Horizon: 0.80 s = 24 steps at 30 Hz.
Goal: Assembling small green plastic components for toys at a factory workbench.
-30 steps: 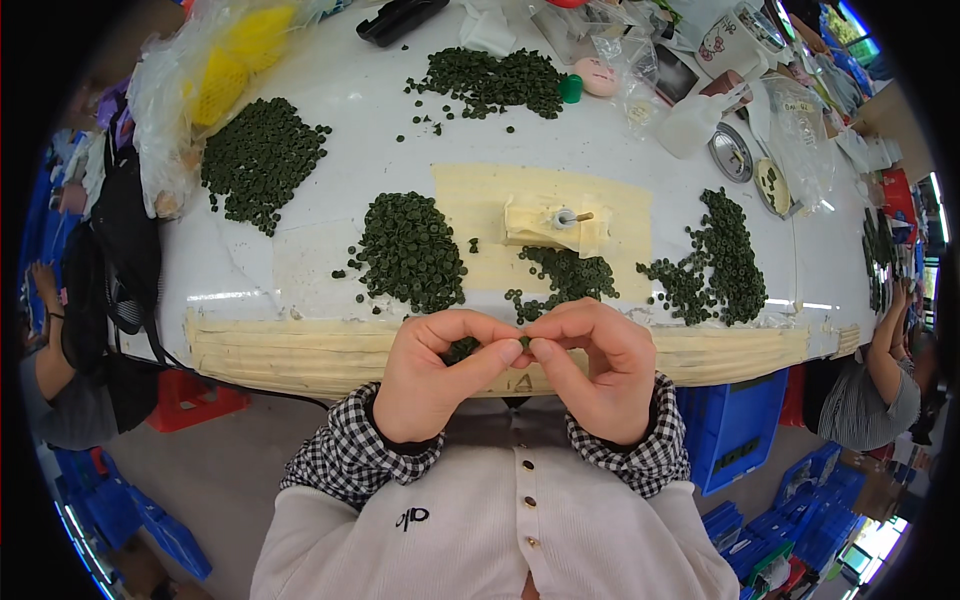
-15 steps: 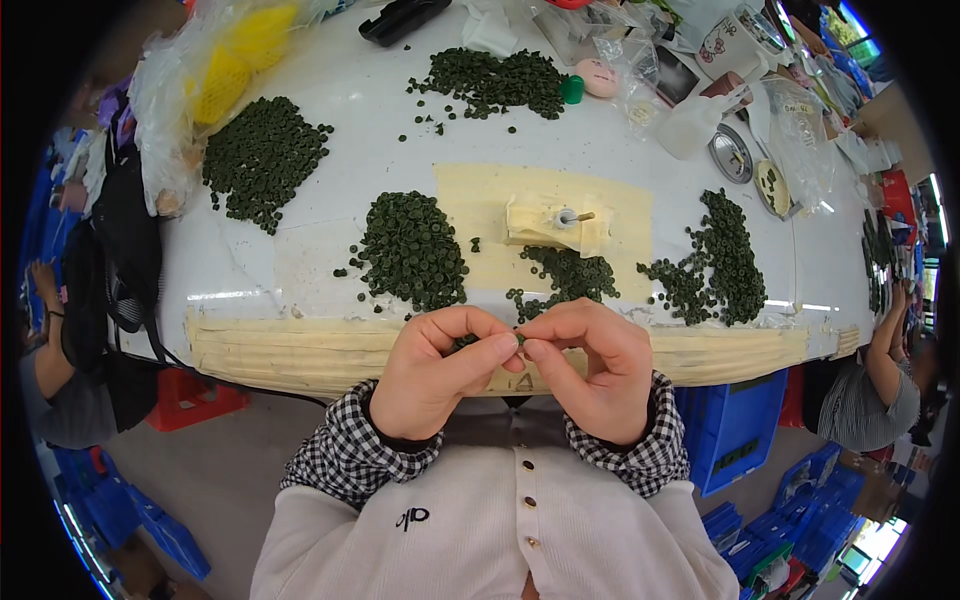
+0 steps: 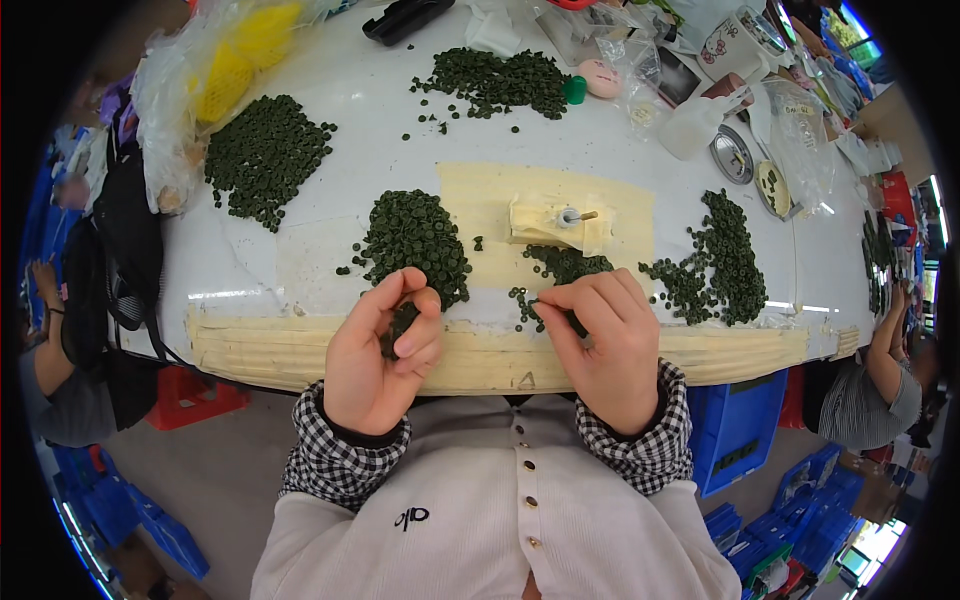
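My left hand point(image 3: 385, 352) is curled with its palm up near the table's front edge, and several small dark green pieces point(image 3: 403, 318) lie in its fingers. It stands just in front of a heap of dark green ring-shaped pieces point(image 3: 415, 240). My right hand point(image 3: 608, 345) reaches to a smaller green pile point(image 3: 565, 264), with thumb and forefinger tips close together beside a few loose rings. Whether a piece sits between those tips is too small to tell. Behind this pile stands a tape-wrapped block point(image 3: 540, 222) with a metal pin point(image 3: 580, 217) on top.
More green heaps lie at the far left point(image 3: 268, 160), at the back point(image 3: 495, 80) and at the right point(image 3: 728, 255). Tan tape point(image 3: 300, 350) covers the table's front edge. Plastic bags point(image 3: 165, 130), a white mug point(image 3: 735, 45) and a round tin point(image 3: 732, 153) crowd the far sides.
My hands were together at the front edge, fingertips meeting over a small green piece. They have since parted: the left moved left and turned palm up, the right moved slightly right and forward.
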Motion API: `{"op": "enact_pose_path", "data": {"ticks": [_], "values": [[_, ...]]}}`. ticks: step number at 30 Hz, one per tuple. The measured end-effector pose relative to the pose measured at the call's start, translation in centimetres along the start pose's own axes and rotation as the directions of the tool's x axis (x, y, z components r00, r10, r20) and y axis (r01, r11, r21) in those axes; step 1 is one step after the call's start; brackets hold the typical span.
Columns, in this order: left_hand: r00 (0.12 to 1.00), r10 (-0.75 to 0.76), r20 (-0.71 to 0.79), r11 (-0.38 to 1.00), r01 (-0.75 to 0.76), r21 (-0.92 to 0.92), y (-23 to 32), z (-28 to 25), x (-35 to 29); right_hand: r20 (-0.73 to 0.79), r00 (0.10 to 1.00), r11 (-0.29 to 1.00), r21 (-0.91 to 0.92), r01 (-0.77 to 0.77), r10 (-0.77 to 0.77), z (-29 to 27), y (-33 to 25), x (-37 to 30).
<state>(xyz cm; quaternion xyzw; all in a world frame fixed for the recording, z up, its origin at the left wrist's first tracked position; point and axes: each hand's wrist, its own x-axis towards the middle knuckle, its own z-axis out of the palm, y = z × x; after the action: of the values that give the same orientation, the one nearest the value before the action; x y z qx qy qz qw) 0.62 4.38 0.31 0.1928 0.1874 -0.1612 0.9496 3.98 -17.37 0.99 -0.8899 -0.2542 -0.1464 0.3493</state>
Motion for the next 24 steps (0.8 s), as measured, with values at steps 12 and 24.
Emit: {"op": "enact_pose_path", "data": {"ticks": [12, 24], "values": [[1.0, 0.01, 0.002, 0.995, -0.011, 0.097, -0.5, 0.8, -0.4, 0.065, 0.994, 0.969, -0.228, 0.096, -0.083, 2.3, -0.7, 0.4], [0.989, -0.102, 0.103, 0.966, 0.074, 0.249, -1.0, 0.9, -0.6, 0.036, 0.983, 0.982, -0.065, 0.18, -0.178, 0.4, -0.5, -0.3]]}}
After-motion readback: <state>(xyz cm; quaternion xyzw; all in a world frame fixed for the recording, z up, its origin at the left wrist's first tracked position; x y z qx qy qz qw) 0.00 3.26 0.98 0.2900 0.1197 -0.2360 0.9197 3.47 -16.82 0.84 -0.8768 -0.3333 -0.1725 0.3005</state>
